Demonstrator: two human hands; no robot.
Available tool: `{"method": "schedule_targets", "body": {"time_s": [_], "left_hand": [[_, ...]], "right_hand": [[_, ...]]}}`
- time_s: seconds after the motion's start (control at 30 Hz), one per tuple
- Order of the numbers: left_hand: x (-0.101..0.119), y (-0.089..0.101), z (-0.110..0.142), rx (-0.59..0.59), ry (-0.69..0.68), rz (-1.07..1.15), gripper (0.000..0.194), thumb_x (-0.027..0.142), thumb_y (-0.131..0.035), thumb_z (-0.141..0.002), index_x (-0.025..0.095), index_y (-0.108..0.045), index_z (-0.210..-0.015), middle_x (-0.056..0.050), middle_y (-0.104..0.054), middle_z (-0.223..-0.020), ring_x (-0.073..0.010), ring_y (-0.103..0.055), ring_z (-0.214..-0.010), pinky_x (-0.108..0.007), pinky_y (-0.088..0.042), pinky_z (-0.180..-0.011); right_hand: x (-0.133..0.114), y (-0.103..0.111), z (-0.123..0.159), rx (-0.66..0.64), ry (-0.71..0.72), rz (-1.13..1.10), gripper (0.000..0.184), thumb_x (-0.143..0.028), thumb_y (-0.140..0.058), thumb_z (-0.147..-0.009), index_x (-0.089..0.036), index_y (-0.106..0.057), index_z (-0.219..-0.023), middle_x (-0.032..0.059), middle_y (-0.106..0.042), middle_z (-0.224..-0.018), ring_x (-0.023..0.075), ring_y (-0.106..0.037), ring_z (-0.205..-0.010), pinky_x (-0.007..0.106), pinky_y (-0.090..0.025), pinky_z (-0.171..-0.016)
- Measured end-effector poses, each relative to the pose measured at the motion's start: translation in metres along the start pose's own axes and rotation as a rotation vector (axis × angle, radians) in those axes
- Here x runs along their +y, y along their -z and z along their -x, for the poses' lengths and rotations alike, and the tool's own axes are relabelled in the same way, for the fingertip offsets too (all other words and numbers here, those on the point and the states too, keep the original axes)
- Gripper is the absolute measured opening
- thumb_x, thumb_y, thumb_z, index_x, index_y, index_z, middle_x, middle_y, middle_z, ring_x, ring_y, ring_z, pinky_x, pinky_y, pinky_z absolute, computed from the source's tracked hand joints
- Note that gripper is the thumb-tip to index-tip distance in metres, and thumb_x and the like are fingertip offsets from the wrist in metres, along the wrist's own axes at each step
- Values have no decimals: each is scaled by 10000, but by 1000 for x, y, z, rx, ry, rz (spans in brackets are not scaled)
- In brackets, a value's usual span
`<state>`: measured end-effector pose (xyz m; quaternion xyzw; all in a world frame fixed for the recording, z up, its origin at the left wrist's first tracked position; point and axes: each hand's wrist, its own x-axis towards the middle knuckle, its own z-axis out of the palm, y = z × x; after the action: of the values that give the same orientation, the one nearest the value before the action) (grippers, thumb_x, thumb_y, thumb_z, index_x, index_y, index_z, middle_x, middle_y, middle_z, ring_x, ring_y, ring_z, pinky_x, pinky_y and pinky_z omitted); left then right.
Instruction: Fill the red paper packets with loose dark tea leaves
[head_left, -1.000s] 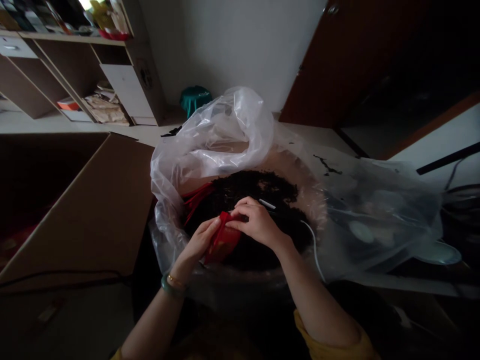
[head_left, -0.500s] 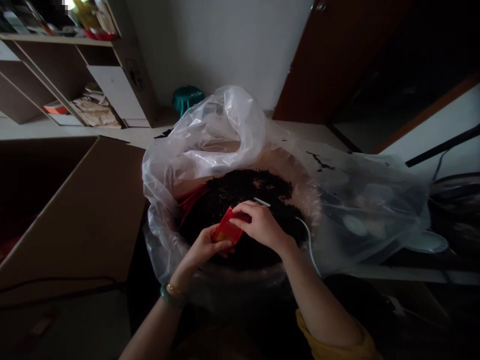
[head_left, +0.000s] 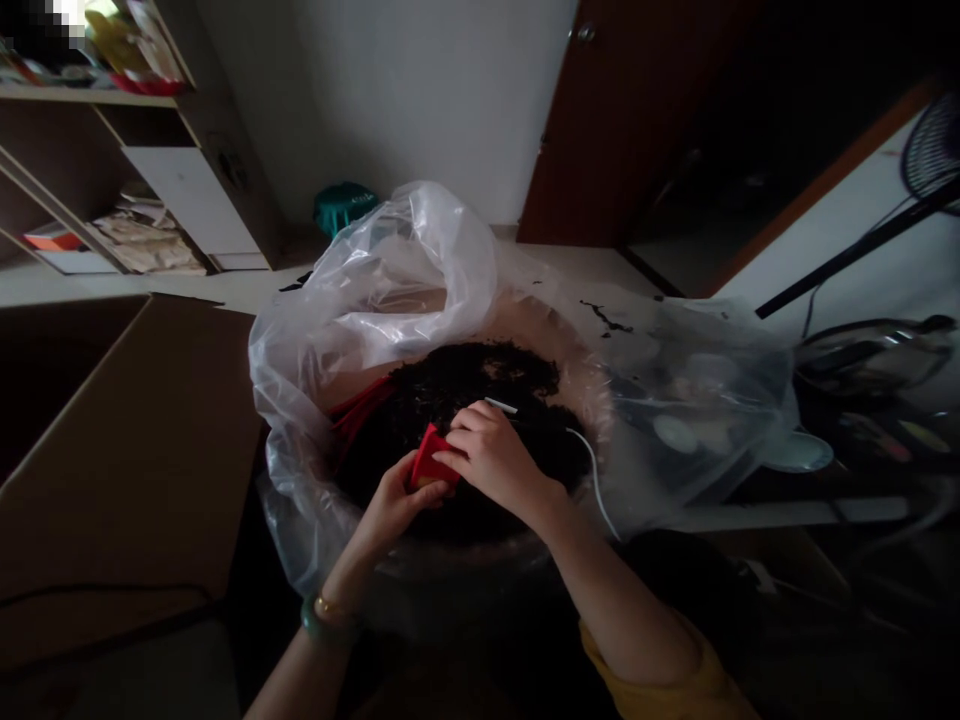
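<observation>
Both my hands are over a large round container of dark, crumbly soil [head_left: 450,390]. My left hand [head_left: 394,500] and my right hand [head_left: 487,455] pinch a small folded red packet [head_left: 431,460] between them, and its lower part is hidden by my fingers. Just past my right fingers, a thin white stick [head_left: 500,405] pokes from the soil. A white cord [head_left: 589,470] curves along the soil's right side. Several red strips [head_left: 360,410] lie at the soil's left edge. A transparent plastic bag [head_left: 375,300] lines the container and bunches up at the far side.
A brown cardboard box flap [head_left: 127,450] stands to the left. Beyond are a shelf unit [head_left: 150,150], a teal stool [head_left: 345,207] and a brown door [head_left: 600,120]. A metal pot lid [head_left: 870,355] and a fan [head_left: 934,150] sit at right.
The red packet looks more tightly folded and smaller between my fingers. My hands have drawn closer together, and the whole scene has shifted left in view as my head turned.
</observation>
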<state>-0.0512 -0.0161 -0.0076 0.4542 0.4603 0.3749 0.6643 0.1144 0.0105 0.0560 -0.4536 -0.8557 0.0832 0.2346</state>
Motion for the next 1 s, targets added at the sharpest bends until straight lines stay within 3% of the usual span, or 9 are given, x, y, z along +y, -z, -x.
{"method": "schedule_targets", "body": {"time_s": [0.27,0.4,0.5,0.57,0.63,0.7,0.87,1.0], "left_hand": [[5,-5,-1,-15,-89,-163,487,435,-793,-602,131,-629,-945,-13,-671,-784,-153,-601,-693,-258,-486,-641],[9,-7,-3,-46,-12,-107,484,409,-821,-563,122,-642,-909,-11,-673,-722,-156,-605,-639,-259,-480,-603],[9,-7,-4,-8,29,-4,522,382,-843,-536,118,-644,-939,-39,-705,-777,-187,-651,-681,-285,-508,-635],[9,-7,-4,5,35,37,537,364,-854,-524,119,-648,-956,-58,-722,-822,-203,-672,-712,-298,-523,-653],[9,-8,-4,14,37,74,540,357,-861,-516,121,-654,-954,-73,-732,-861,-209,-682,-717,-310,-536,-657],[9,-9,-4,36,37,108,527,360,-866,-510,114,-670,-932,-84,-739,-882,-208,-685,-706,-318,-547,-662],[8,-10,-6,85,23,125,483,360,-872,-499,91,-716,-869,-79,-747,-780,-201,-683,-669,-305,-558,-651],[5,-7,-7,87,30,160,471,347,-878,-485,97,-723,-852,-76,-749,-776,-202,-692,-682,-297,-565,-657]], "right_hand": [[5,-5,4,-19,43,-18,114,-217,-640,-849,-180,-701,-760,69,-707,-817,189,-626,-888,406,-396,-939],[10,-2,6,138,49,-127,26,-222,-678,-812,-212,-685,-835,50,-707,-865,197,-632,-912,388,-436,-921],[36,2,11,267,-105,-164,193,-237,-639,-838,-213,-644,-1029,67,-699,-970,198,-628,-956,363,-465,-895],[63,1,15,195,-262,-50,379,-211,-687,-783,-167,-598,-1149,123,-673,-1086,248,-602,-1044,407,-447,-930],[90,-5,19,-27,-412,98,541,-196,-740,-713,-138,-561,-1221,172,-646,-1148,314,-579,-1091,466,-429,-936],[109,-14,22,-192,-502,172,571,-211,-712,-737,-152,-527,-1274,172,-638,-1159,314,-585,-1086,456,-427,-928],[125,-24,23,-239,-479,167,512,-257,-714,-715,-182,-587,-1206,117,-613,-1118,248,-589,-1043,331,-433,-907],[135,-20,21,-284,-469,45,467,-204,-720,-689,-180,-611,-1143,96,-614,-1099,229,-591,-1030,311,-440,-896]]}}
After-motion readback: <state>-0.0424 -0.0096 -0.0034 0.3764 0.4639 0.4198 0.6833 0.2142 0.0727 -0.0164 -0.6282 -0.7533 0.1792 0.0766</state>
